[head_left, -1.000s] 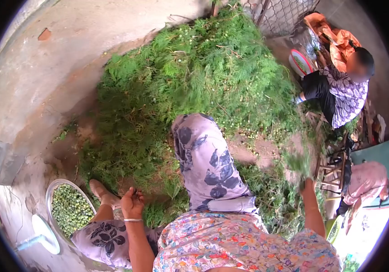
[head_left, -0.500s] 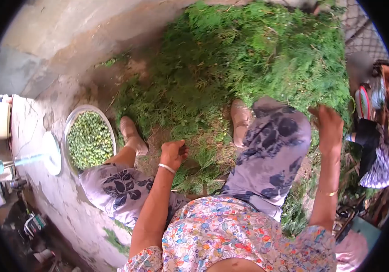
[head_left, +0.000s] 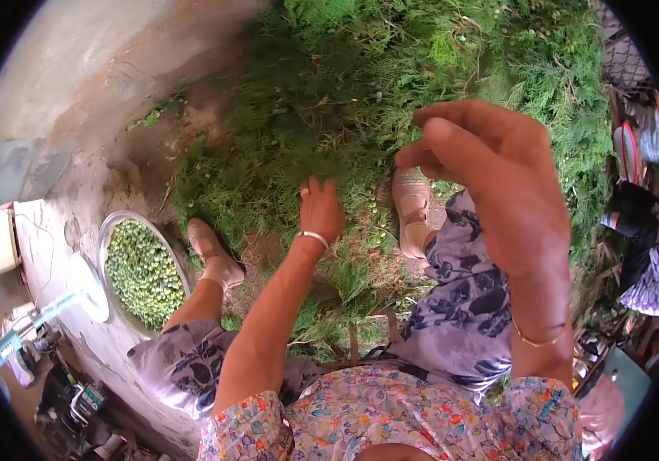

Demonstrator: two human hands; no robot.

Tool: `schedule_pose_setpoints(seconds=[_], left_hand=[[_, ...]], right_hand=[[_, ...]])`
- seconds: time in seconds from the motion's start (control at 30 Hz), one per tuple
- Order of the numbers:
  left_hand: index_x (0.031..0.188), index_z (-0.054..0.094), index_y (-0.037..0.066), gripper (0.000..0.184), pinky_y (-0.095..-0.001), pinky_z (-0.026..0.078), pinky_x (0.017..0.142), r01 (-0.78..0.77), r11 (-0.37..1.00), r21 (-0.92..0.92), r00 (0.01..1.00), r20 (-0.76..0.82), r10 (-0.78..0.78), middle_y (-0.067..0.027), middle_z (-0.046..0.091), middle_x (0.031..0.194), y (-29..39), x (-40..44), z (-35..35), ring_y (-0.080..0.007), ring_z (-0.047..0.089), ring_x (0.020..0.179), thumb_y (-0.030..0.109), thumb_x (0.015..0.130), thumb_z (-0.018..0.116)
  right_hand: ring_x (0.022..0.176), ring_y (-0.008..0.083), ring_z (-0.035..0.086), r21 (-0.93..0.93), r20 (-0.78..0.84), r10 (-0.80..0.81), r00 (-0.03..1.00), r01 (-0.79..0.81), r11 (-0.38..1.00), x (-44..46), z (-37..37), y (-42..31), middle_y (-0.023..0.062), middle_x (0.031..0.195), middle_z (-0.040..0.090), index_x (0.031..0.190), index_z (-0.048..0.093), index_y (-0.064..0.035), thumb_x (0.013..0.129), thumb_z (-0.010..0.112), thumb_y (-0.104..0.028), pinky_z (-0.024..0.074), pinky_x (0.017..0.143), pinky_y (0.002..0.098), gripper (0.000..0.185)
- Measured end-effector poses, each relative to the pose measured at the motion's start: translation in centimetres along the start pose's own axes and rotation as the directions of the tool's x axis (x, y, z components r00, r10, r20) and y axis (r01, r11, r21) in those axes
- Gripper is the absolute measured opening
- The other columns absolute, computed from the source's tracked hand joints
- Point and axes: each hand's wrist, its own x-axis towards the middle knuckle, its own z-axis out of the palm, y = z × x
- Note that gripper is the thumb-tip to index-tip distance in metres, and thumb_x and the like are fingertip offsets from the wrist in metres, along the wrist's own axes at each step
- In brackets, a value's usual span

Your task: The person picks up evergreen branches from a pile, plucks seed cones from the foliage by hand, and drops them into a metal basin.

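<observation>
My left hand (head_left: pixel 322 213), with a ring and a white bangle, reaches down to the green conifer sprigs (head_left: pixel 360 115) spread over the ground. Its fingers are stretched out, their tips at the foliage, and I see nothing held. Closer to the camera, my right hand (head_left: pixel 510 180) is raised above the right knee. Its fingers are bent but apart from one another, with nothing visible in them; a thin gold bangle circles that wrist. To the left of my feet stands a round metal basin (head_left: pixel 103 250) filled with small green cones or berries (head_left: pixel 143 275).
A concrete wall (head_left: pixel 106 84) runs along the upper left. A pale blue fan (head_left: pixel 89 288) stands beside the basin, with mixed clutter (head_left: pixel 76 392) below it. Another person's patterned garment (head_left: pixel 652 284) shows at the far right. I sit over a low wooden seat (head_left: pixel 354 342).
My left hand has moved forward to the foliage and its fingers have straightened. My right hand has risen toward the camera and inward. The view has shifted slightly.
</observation>
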Motion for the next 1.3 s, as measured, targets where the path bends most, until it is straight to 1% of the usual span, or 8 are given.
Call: schedule_pose_setpoints(seconds=[0.17,0.3,0.47,0.53,0.77,1.13,1.23,1.3], left_hand=[[0.092,0.057,0.001,0.024,-0.0462,0.049,0.074,-0.42,0.904,0.08,0.906,0.094,0.413,-0.0193,0.056,0.096,1.3,6.0,2.6,-0.0416,0.05,0.103,-0.002,0.069,0.055],[0.086,0.059,0.002,0.017,-0.0441,0.05,0.07,-0.281,0.958,-0.049,0.883,0.377,0.279,-0.0172,0.059,0.089,2.6,5.5,7.7,-0.0361,0.057,0.091,0.0,0.07,0.053],[0.097,0.059,0.005,0.022,-0.0522,0.045,0.077,-0.193,0.978,0.079,0.958,0.231,0.17,-0.0276,0.055,0.104,3.3,5.5,8.2,-0.0462,0.05,0.105,0.005,0.075,0.054],[0.107,0.056,0.004,0.029,-0.0615,0.036,0.086,-0.329,0.86,0.39,0.9,-0.146,0.41,-0.0321,0.048,0.116,3.7,6.6,6.2,-0.0511,0.04,0.115,0.008,0.078,0.055],[0.11,0.055,0.003,0.032,-0.0617,0.036,0.088,-0.165,0.853,0.495,0.984,0.137,0.111,-0.027,0.049,0.121,0.1,9.0,4.7,-0.0462,0.034,0.124,0.009,0.079,0.057],[0.097,0.061,0.001,0.03,-0.0352,0.049,0.075,0.008,0.976,-0.219,0.997,0.076,0.009,-0.0173,0.065,0.089,-4.1,4.0,-4.7,-0.0274,0.061,0.091,0.002,0.068,0.066],[0.102,0.062,0.001,0.03,-0.0302,0.048,0.07,0.072,0.873,-0.482,0.997,0.06,-0.049,-0.0136,0.066,0.093,-4.0,2.4,-8.0,-0.0193,0.063,0.078,0.002,0.072,0.064],[0.102,0.061,-0.003,0.023,-0.0283,0.048,0.068,0.16,0.386,-0.909,0.985,0.118,-0.129,-0.0111,0.066,0.093,-3.1,1.6,-10.4,-0.0166,0.062,0.077,0.0,0.079,0.06]], right_hand=[[0.081,0.0204,0.066,0.108,-0.07,0.082,0.994,-0.074,0.991,0.4,-1.1,0.0,0.017,0.082,0.066,0.107,0.056,0.0102,0.087,0.058,-0.02,0.0486,0.078,0.028,0.036],[0.081,0.02,0.066,0.359,-0.092,-0.11,0.99,0.136,0.924,0.4,-1.3,1.1,0.0172,0.083,0.066,0.107,0.054,0.011,0.087,0.058,-0.021,0.0488,0.078,0.0281,0.038],[0.078,0.0182,0.065,0.394,-0.029,0.178,0.984,-0.153,0.906,1.1,-2.8,0.4,0.0164,0.082,0.066,0.105,0.054,0.0106,0.087,0.058,-0.023,0.0489,0.076,0.0288,0.038],[0.075,0.0173,0.065,0.246,-0.121,0.115,0.986,-0.083,0.966,0.7,-2.5,0.5,0.0162,0.08,0.066,0.103,0.055,0.0099,0.086,0.06,-0.023,0.0487,0.074,0.0283,0.037],[0.068,0.0155,0.063,0.541,-0.019,0.106,0.994,-0.08,0.837,0.7,-1.4,-0.1,0.0157,0.076,0.066,0.1,0.056,0.01,0.085,0.063,-0.021,0.0487,0.068,0.0277,0.036],[0.061,0.0085,0.056,0.106,0.031,-0.046,0.998,0.042,0.993,0.8,-0.8,-0.4,0.0119,0.074,0.065,0.095,0.059,0.0086,0.086,0.057,-0.01,0.0435,0.053,0.02,0.021],[0.061,0.0063,0.054,-0.077,0.058,-0.105,0.993,0.109,0.991,0.9,0.1,-0.7,0.0096,0.073,0.065,0.093,0.061,0.0075,0.086,0.056,-0.01,0.042,0.053,0.0204,0.019],[0.06,0.006,0.053,-0.075,0.054,-0.15,0.987,0.154,0.985,1.2,1.1,-0.1,0.008,0.072,0.064,0.091,0.061,0.0071,0.086,0.055,-0.009,0.0414,0.053,0.0212,0.018]])
